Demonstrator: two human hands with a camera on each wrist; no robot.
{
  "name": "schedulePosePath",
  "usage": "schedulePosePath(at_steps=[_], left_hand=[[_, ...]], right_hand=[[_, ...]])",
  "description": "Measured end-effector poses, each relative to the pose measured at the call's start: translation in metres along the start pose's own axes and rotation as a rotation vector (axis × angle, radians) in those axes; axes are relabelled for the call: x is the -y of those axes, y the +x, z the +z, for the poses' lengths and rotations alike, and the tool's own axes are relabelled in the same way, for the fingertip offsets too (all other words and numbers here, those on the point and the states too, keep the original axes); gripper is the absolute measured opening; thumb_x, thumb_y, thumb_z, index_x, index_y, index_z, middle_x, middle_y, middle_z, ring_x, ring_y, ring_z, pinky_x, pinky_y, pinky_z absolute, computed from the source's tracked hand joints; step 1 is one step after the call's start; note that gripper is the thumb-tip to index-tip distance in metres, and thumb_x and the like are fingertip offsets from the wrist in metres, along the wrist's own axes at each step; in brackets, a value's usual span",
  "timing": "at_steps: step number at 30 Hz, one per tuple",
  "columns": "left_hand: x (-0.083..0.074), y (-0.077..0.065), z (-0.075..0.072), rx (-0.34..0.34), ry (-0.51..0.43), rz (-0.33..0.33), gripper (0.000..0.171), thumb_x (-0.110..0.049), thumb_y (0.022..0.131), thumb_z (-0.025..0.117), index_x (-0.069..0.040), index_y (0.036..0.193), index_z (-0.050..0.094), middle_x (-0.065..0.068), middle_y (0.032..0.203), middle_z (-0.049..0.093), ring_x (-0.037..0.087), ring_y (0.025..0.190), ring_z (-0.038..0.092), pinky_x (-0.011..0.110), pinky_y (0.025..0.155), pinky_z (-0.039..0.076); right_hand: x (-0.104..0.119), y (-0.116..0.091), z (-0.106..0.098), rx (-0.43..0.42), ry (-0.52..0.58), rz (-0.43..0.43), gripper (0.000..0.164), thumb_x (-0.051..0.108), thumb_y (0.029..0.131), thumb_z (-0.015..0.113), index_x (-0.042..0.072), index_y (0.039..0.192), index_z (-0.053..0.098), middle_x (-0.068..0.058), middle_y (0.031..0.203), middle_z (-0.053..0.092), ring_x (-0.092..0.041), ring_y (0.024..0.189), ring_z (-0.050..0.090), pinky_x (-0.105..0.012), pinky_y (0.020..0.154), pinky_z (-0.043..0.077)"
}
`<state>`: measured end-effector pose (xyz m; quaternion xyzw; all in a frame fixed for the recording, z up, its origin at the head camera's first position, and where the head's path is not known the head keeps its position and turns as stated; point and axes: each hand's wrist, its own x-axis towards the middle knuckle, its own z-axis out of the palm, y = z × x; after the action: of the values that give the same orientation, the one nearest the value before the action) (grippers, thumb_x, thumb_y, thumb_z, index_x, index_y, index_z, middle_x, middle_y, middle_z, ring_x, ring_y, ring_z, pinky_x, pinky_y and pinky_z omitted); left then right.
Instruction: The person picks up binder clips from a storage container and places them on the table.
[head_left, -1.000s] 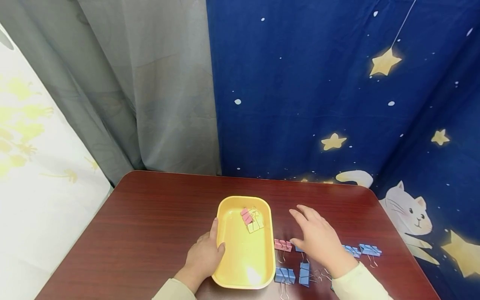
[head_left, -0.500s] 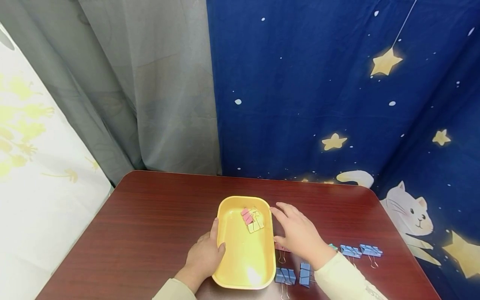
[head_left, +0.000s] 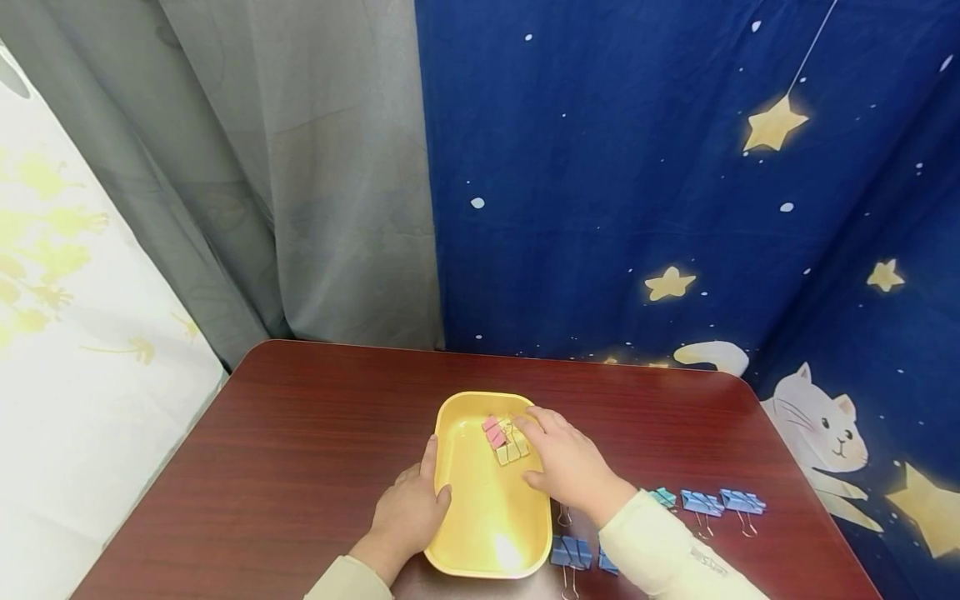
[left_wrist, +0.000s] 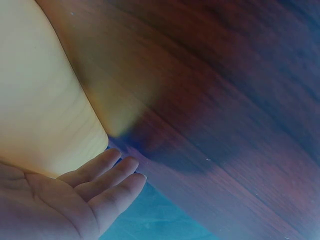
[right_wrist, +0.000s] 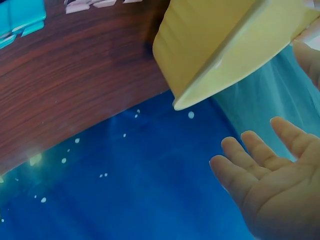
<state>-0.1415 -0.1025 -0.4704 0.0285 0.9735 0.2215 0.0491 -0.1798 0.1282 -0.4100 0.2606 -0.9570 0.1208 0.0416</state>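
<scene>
A yellow tray (head_left: 480, 517) stands on the table, holding a pink binder clip (head_left: 494, 432) and pale yellow binder clips (head_left: 513, 451) near its far end. My left hand (head_left: 408, 512) rests along the tray's left side, thumb at the rim; in the left wrist view its fingers (left_wrist: 117, 195) lie extended beside the outer wall. Over the right rim is my right hand (head_left: 570, 467), fingers spread and thumb apart, near the clips. The right wrist view shows its fingers (right_wrist: 245, 165) loosely extended with nothing between them. My right arm covers part of the table's clips.
Right of the tray lie a blue binder clip (head_left: 571, 552), a teal binder clip (head_left: 663, 497) and further blue binder clips (head_left: 702, 503) (head_left: 742, 502). The brown table (head_left: 337, 417) ends at the back against grey and blue curtains (head_left: 600, 208).
My right hand has moved left from above the loose clips to over the tray's right rim. The teal clip has come into sight behind the forearm. My left hand and the tray stay put.
</scene>
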Motion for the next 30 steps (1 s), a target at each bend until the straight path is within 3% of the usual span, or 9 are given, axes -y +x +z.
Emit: schedulePosePath(at_steps=[10, 30], left_hand=[[0.000, 0.000, 0.000, -0.009, 0.001, 0.007, 0.073, -0.030, 0.094, 0.056, -0.005, 0.153, 0.021, 0.021, 0.130, 0.058, 0.040, 0.117, 0.056, 0.054, 0.088, 0.050], [0.001, 0.000, 0.001, -0.013, -0.003, 0.015, 0.073, -0.030, 0.094, 0.056, -0.004, 0.153, 0.022, 0.020, 0.129, 0.058, 0.040, 0.117, 0.056, 0.054, 0.089, 0.049]], right_hand=[[0.008, 0.012, 0.014, 0.043, 0.054, -0.022, 0.065, 0.020, 0.072, 0.083, 0.008, 0.131, 0.058, -0.015, 0.133, 0.052, -0.032, 0.123, 0.051, -0.049, 0.088, 0.052], [0.008, 0.029, 0.037, 0.096, -0.006, 0.039, 0.062, 0.015, 0.070, 0.082, 0.004, 0.127, 0.059, -0.018, 0.128, 0.054, -0.033, 0.113, 0.057, -0.046, 0.083, 0.054]])
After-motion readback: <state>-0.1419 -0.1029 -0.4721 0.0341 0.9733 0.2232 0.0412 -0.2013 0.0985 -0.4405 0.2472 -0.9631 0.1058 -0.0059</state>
